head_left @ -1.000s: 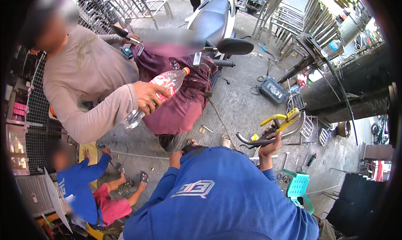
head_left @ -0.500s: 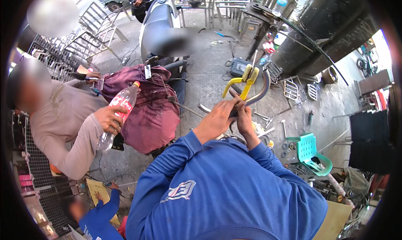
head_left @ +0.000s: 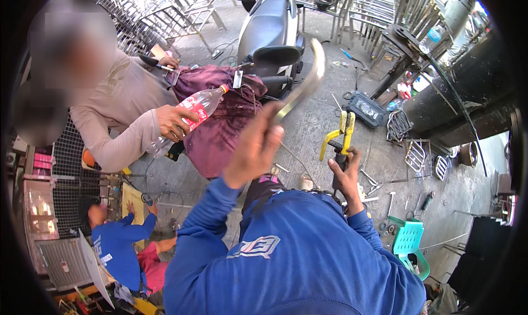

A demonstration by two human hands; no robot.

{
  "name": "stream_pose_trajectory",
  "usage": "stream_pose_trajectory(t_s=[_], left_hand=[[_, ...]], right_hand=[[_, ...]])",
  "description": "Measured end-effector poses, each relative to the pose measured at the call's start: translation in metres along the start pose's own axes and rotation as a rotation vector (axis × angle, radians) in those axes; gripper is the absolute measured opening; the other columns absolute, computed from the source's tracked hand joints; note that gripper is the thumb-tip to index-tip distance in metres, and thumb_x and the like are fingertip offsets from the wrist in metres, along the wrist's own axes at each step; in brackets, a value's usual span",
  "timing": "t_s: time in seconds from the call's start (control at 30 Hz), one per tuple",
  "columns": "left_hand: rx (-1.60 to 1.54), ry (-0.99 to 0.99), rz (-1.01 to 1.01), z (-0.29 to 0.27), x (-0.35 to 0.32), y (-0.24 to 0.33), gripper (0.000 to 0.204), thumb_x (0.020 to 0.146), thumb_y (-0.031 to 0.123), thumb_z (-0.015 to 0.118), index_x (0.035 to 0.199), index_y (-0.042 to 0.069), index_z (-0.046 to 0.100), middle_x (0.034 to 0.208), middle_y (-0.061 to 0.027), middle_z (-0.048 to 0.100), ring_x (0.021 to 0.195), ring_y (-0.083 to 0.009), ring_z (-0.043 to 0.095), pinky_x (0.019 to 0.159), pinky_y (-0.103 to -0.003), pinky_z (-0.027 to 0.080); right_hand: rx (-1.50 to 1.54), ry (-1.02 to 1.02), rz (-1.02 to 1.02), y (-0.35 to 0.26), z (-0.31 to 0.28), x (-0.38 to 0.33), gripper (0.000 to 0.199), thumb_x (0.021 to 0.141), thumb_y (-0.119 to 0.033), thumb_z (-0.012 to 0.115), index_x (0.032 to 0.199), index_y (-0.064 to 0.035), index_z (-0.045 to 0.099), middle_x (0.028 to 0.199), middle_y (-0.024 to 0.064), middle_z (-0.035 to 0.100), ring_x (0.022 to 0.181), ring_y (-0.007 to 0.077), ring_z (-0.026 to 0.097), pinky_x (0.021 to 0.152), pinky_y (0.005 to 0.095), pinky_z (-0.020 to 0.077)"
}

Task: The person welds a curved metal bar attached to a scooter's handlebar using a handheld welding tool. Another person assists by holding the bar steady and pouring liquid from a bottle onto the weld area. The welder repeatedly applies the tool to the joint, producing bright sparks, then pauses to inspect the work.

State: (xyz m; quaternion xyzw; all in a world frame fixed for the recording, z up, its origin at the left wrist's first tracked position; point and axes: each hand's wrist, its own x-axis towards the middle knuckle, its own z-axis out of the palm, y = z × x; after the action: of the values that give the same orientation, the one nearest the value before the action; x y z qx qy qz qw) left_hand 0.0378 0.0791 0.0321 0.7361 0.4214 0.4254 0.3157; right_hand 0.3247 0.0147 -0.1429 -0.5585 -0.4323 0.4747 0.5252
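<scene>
Two closed grips: left hand [head_left: 253,150], curved bar [head_left: 318,67]; right hand [head_left: 348,175], yellow tool [head_left: 348,134] (motorcycle [head_left: 267,32], bottle [head_left: 202,107] nearby).

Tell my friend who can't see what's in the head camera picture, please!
A person in a blue shirt holds up a curved metal bar in the left hand and a yellow tool in the right hand. Nearby, another person grips a plastic bottle beside a scooter.

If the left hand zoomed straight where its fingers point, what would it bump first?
Leaving aside the curved metal bar at its fingers, the left hand would probably meet the scooter's handlebar first, but blur and unclear depth make that a guess.
</scene>
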Motion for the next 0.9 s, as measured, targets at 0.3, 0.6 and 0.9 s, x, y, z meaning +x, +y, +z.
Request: stream_pose_trajectory(t_s=[0.3,0.6,0.9], left_hand=[[0.642,0.069,-0.022,-0.224,0.084,0.047,0.047,0.1,0.045,0.073,0.118,0.003,0.062,0.084,-0.0092,0.065,0.074,-0.0134,0.056,0.067,-0.03,0.045],[0.673,-0.385,-0.035,-0.282,0.138,-0.133,0.043,0.098,0.041,0.073,0.124,0.008,0.066,0.102,-0.023,0.072,0.1,-0.0413,0.068,0.087,-0.046,0.051],[0.74,-0.29,0.159,-0.264,0.15,-0.24,0.032,0.098,0.037,0.07,0.122,0.016,0.073,0.124,-0.0114,0.07,0.117,-0.036,0.064,0.1,-0.047,0.048]], right_hand=[[-0.155,0.199,0.039,-0.005,0.003,0.016,0.1,0.084,-0.015,0.09,0.161,-0.0095,0.027,0.108,0.0091,0.067,0.096,0.0152,0.064,0.086,0.0308,0.0532],[-0.181,0.409,0.134,-0.027,0.032,-0.003,0.1,0.083,-0.02,0.091,0.159,-0.0121,0.026,0.101,0.0051,0.06,0.078,0.0136,0.061,0.065,0.0268,0.0517],[-0.032,0.588,0.051,-0.035,0.066,-0.043,0.1,0.086,-0.007,0.086,0.162,-0.0148,0.023,0.103,0.0091,0.058,0.07,0.0112,0.058,0.054,0.0234,0.0466]])
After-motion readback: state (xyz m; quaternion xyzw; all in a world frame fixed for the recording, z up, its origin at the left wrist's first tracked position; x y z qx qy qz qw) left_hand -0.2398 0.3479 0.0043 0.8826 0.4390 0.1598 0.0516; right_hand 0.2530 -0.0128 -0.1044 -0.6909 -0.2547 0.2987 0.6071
